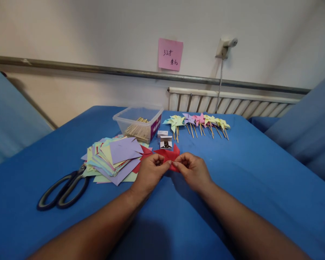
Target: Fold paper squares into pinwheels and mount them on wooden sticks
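A red paper pinwheel [170,154] is held up just above the blue cloth, its blades folded in toward the middle. From the left side my left hand [151,169] pinches it, thumb pressed near the centre. My right hand [193,169] is closed on its right side, thumb and fingertips together by the centre. A tiny light speck shows between the two thumbs, too small to name. Just behind the pinwheel stands a small open white box [166,142] with dark, shiny little pieces inside. More red paper [144,155] lies left of it, partly behind my left hand.
Coloured cut paper sheets [116,159] are piled at the left, beside large dark-handled scissors [63,189]. A clear plastic tub [119,121] holds wooden sticks. Another little box [162,134] is near it. Finished pinwheels on sticks [197,121] lie at the back right, before a radiator [233,99].
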{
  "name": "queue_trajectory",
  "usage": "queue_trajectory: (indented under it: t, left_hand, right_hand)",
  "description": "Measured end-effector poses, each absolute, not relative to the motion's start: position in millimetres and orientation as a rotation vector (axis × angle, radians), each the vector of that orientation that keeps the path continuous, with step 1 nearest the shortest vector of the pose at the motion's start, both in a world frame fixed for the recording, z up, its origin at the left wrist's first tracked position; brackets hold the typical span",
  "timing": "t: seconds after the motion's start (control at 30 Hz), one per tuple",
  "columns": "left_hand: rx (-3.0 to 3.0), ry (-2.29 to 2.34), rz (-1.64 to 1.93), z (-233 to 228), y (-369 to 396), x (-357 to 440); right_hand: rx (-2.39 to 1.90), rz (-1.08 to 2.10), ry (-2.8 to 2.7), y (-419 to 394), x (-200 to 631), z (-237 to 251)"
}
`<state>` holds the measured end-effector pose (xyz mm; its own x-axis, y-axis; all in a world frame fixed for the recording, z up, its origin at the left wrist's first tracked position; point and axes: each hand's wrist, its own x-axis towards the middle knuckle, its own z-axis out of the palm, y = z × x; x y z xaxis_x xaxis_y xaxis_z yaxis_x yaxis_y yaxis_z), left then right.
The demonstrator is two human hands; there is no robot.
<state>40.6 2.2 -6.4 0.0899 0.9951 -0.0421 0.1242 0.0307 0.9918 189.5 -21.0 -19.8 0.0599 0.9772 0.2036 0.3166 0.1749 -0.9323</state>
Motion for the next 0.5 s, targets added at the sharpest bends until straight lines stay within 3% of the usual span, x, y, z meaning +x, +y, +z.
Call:
queue_trajectory:
  t: [0.5]
  left_hand:
    - [1.238,1.187,0.990,-2.3,-0.7,41.6]
  right_hand:
    - [-1.278,0.966,-1.345,-22.0,193.3,-19.8]
